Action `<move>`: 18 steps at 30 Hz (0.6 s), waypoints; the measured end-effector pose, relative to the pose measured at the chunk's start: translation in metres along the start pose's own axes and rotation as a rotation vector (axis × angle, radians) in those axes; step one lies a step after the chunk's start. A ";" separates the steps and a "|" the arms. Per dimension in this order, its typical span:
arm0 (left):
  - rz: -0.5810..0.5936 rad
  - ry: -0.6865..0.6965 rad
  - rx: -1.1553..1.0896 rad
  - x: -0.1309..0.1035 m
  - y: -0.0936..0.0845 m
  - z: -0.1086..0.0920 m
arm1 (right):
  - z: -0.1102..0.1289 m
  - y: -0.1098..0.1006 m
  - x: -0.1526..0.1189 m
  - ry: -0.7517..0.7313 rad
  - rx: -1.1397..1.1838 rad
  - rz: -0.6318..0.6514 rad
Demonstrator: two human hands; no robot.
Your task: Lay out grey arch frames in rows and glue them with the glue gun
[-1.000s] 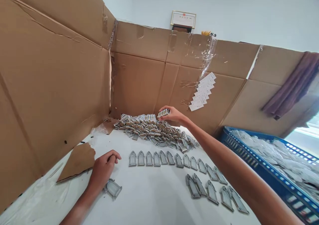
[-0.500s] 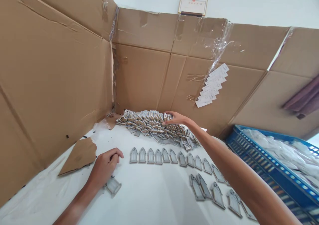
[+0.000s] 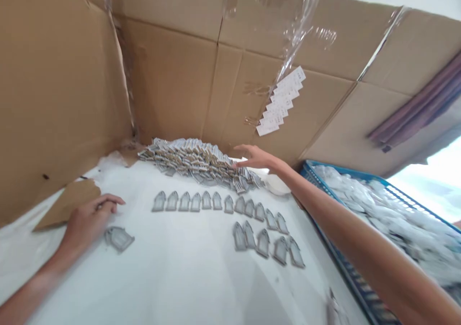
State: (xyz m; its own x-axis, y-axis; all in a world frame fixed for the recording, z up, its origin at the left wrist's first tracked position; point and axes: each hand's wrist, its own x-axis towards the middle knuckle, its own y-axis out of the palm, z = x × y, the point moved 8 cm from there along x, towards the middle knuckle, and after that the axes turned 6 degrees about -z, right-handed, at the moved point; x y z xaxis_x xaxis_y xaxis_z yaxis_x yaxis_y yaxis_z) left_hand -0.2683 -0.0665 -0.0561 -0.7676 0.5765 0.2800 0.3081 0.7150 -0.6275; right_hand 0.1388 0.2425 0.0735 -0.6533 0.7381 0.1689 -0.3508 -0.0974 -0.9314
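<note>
My right hand [image 3: 255,157] reaches over the right end of a heap of small grey arch-shaped metal pieces [image 3: 194,159]. Its thumb and fingers are spread, with nothing visible between them. On the left of the white table, my left hand [image 3: 88,219] rests with its index finger stretched out and the other fingers loosely bent; no held thing shows. Just beside it lies a single arched piece [image 3: 119,238], tilted. A row of similar pieces [image 3: 185,201] runs across the table in front of the heap. Several more pieces [image 3: 263,242] form a shorter row nearer to me on the right.
Cardboard walls [image 3: 173,75] enclose the table at the back and left. White tags [image 3: 281,102] hang on the back wall. A blue basket [image 3: 309,169] with white plastic bags [image 3: 363,198] stands on the right. A torn cardboard piece [image 3: 68,202] lies behind my left hand.
The view has swung right and down, shifting the scene leftward. My right hand has moved from the middle of the heap to its right end. My left hand stays beside the single piece.
</note>
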 end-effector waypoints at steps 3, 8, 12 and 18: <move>-0.014 -0.002 -0.027 -0.003 -0.003 -0.011 | 0.004 0.000 -0.040 -0.012 -0.092 0.085; 0.055 -0.027 -0.051 -0.012 -0.002 -0.027 | 0.029 0.054 -0.125 -0.003 -0.063 0.463; 0.066 0.041 -0.057 -0.012 -0.004 -0.039 | 0.039 0.086 -0.162 0.039 -0.064 0.468; 0.102 0.111 -0.086 -0.004 0.001 -0.038 | 0.035 0.099 -0.169 0.117 -0.128 0.454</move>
State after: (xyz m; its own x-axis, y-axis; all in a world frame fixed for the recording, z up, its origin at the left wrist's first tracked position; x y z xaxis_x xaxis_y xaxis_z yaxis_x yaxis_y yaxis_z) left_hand -0.2436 -0.0529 -0.0298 -0.6645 0.6844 0.3000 0.4315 0.6792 -0.5938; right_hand 0.1909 0.0844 -0.0364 -0.6386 0.7112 -0.2940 0.0421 -0.3492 -0.9361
